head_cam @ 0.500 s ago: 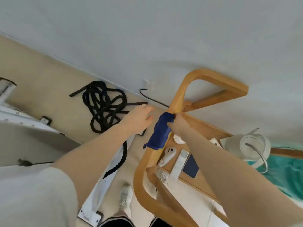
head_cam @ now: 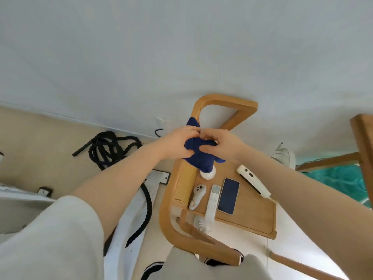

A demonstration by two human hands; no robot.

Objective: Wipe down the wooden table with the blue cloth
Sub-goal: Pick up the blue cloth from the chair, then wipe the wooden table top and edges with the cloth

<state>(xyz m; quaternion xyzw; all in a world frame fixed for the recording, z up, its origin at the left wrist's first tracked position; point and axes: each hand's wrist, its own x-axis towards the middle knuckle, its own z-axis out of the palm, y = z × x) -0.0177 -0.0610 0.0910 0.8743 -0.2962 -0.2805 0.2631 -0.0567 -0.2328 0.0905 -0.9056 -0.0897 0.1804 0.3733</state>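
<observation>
The blue cloth (head_cam: 199, 156) is bunched between both hands above the far end of the wooden desk (head_cam: 250, 211), its lower part hanging over a small round white object (head_cam: 207, 174). Nearest on the desk lie a white controller (head_cam: 197, 196), a slim white remote (head_cam: 212, 207) and a dark phone (head_cam: 228, 196), side by side, with a long white device (head_cam: 253, 179) further right. The left hand (head_cam: 177, 145) pinches the cloth from the left; the right hand (head_cam: 219, 146) grips it from the right, fingers curled into the fabric. Beyond, the desk's curved wooden frame (head_cam: 224, 102) loops toward the white wall (head_cam: 181, 47), and a black rope (head_cam: 109, 148) lies coiled on the floor to the left.
</observation>
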